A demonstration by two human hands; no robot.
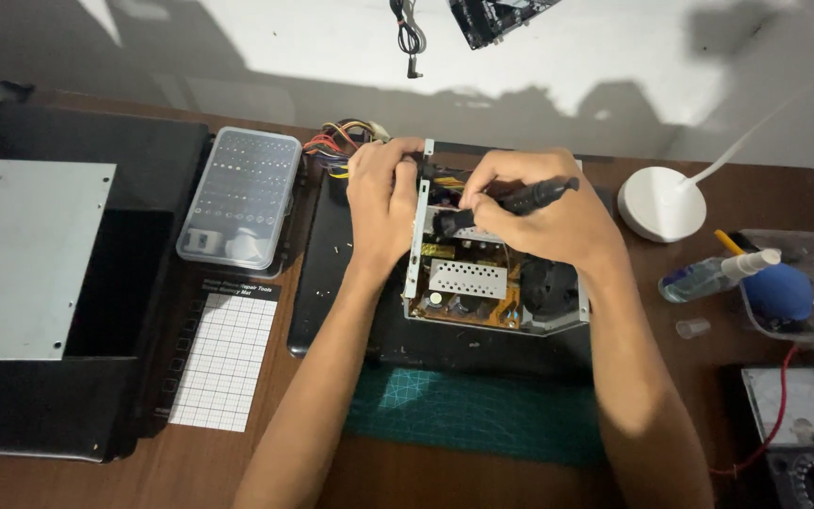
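1. Far left: a black computer case with a grey metal side panel lies on the brown desk. Just beside it sits a clear lidded box of screwdriver bits, above a white gridded parts mat.
2. Centre: an opened power supply unit rests on a black pad, with a green cutting mat nearer the viewer. Its circuit board, perforated metal shield and fan are exposed; coloured wires trail from its far left corner.
3. The left hand is closed around the unit's upright metal wall, steadying it.
4. The right hand is wrapped around a black screwdriver, its tip pointing down and left into the unit. The tip itself is hidden.
5. Risk, as a judgement: the tip could slip off a screw and scrape the board, because the view of it is blocked. A freed screw could drop among the components.
6. Right: a white lamp base stands near the elbow, then a small spray bottle, a clear tray with a blue blower, and a meter. A swing of the forearm could knock the bottle.
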